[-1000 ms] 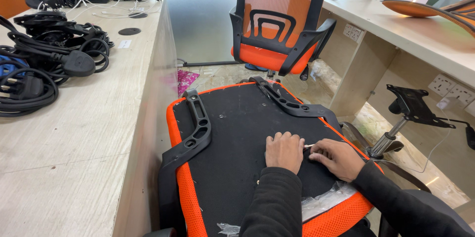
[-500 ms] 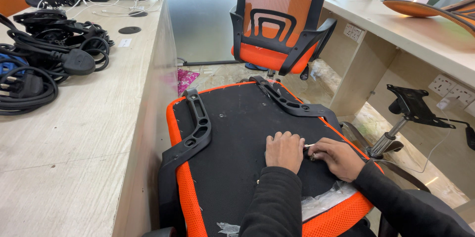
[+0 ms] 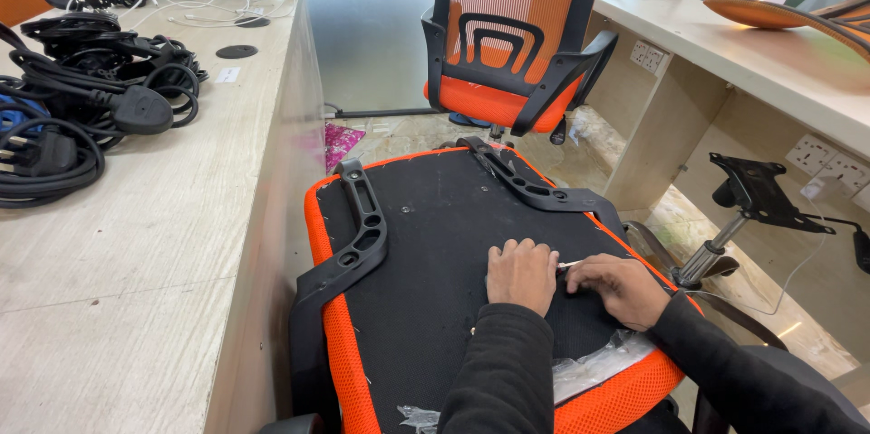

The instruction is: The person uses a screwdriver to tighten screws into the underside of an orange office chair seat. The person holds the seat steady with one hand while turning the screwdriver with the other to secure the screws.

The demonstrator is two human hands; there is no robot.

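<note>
— On the upturned chair seat (image 3: 426, 244): small white stick (image 3: 570, 264), lying sideways, pointing at left hand (image 3: 521, 275).
— Fingers?
— Right hand (image 3: 621, 289) pinching stick. Left curled, pressing seat.

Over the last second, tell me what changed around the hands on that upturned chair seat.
Nothing visibly changed. The left hand still lies on the black underside of the upturned seat, and the right hand beside it still pinches a small pale item between them. The armrest brackets and the orange chair behind stayed put.
</note>
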